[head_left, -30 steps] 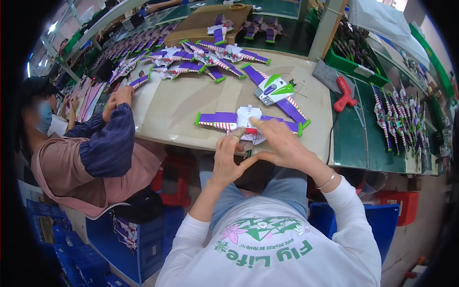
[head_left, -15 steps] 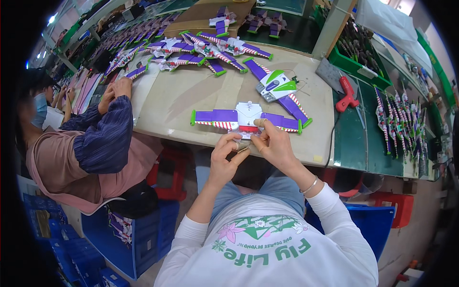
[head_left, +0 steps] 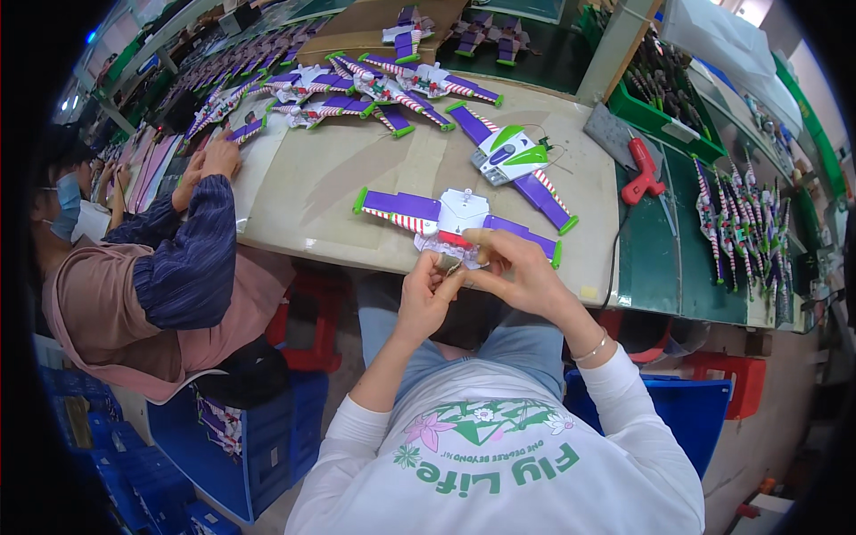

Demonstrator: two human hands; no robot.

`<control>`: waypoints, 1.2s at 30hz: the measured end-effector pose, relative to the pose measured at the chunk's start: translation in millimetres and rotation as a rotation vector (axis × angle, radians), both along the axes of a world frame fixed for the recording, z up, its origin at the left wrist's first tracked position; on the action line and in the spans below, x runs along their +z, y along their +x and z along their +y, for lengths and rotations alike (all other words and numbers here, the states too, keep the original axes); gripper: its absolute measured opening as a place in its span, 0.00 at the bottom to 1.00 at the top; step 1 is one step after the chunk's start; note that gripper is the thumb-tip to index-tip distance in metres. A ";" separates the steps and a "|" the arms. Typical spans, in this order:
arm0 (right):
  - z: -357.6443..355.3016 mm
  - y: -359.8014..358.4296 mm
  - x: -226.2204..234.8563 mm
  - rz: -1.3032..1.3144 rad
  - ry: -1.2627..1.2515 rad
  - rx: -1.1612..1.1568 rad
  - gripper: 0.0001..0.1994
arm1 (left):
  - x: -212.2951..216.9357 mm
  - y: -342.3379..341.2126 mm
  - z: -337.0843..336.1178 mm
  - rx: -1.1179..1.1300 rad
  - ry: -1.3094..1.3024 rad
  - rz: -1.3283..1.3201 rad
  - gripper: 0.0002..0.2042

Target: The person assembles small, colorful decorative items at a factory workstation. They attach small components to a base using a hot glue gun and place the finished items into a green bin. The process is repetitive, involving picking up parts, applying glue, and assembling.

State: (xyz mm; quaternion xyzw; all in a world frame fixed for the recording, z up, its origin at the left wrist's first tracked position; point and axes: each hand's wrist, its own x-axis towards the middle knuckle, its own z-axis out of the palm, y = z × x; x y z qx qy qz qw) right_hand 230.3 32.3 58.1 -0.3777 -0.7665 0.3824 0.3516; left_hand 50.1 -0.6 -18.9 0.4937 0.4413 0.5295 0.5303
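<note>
At the near edge of the table (head_left: 330,218) we see the left hand (head_left: 426,297) mostly closed, its thumb and forefinger drawn together beside the toy's near end; whatever lies between these fingertips is too small for us to tell. The right hand (head_left: 524,275) is half curled, its forefinger reaching over the toy by the red part (head_left: 453,238) and its thumb stretched toward the left fingertips; we cannot tell whether it grips anything. The winged toy (head_left: 464,212) lies just in front of both hands, its near end partly hidden by the fingers. Its long axis runs across us from wingtip to wingtip, aslant: the left green tip is farther off, the right one closer. The white middle points away from us, its narrow end outward, and we see red stripes along the left wing's near edge. Just beyond, a second toy (head_left: 510,156) lies on a steeper slant, from far left to near right. Right of it we find a red glue gun (head_left: 640,174), and past that a row of toys (head_left: 744,223). Farther left are a heap of toys (head_left: 383,94) and a co-worker's hand (head_left: 219,159).
</note>
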 end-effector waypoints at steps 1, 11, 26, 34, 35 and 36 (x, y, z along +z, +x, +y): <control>6.0 -1.2 -6.2 0.023 -0.008 0.056 0.14 | -3.8 -0.8 -0.4 0.003 0.025 0.035 0.09; 22.8 -0.4 -15.5 0.239 -0.504 0.066 0.04 | -10.8 18.6 6.3 0.603 0.726 0.613 0.19; 23.2 -19.6 -42.2 -0.004 0.333 -0.271 0.05 | -4.3 17.4 11.8 0.647 0.814 0.811 0.14; 25.6 -21.7 -45.0 0.053 0.239 -0.315 0.05 | -2.4 19.7 18.5 0.644 0.769 0.709 0.12; 26.5 -22.4 -44.2 0.071 0.193 -0.330 0.05 | 0.7 21.0 19.6 0.653 0.763 0.711 0.12; 27.1 -22.6 -43.6 0.089 0.148 -0.345 0.06 | 2.3 22.4 20.0 0.662 0.757 0.714 0.12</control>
